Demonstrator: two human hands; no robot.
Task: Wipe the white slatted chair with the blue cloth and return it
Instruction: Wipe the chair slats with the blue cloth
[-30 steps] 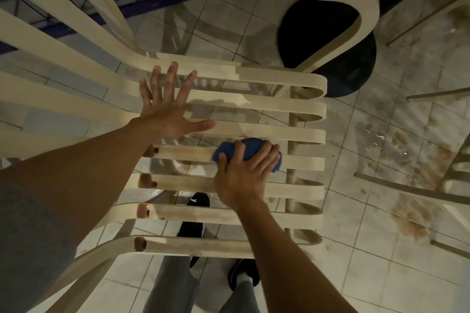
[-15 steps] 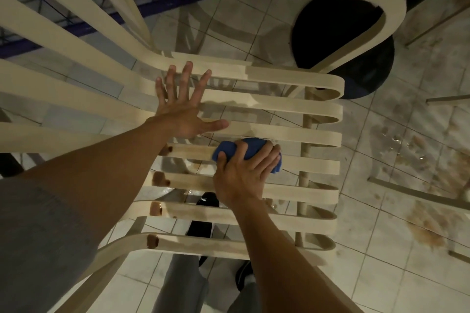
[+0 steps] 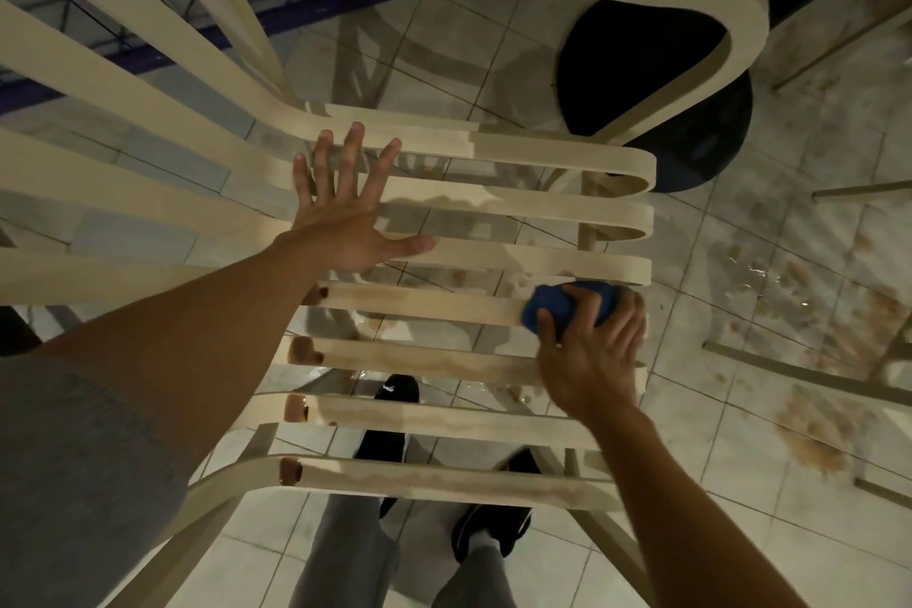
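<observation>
The white slatted chair fills the view, its seat slats running left to right below me, streaked with brown dirt and wet patches. My left hand lies flat with spread fingers on the upper slats near the seat's back. My right hand grips the bunched blue cloth and presses it on a middle slat near the seat's right end. Most of the cloth is covered by my fingers.
Under the chair is a pale tiled floor with wet brown stains to the right. A round black object sits on the floor beyond the armrest. My black shoes show between the slats. Other white chair parts stand at right.
My right hand has slid the blue cloth along the slat from the seat's middle to its right end. My left hand stays flat on the same slats.
</observation>
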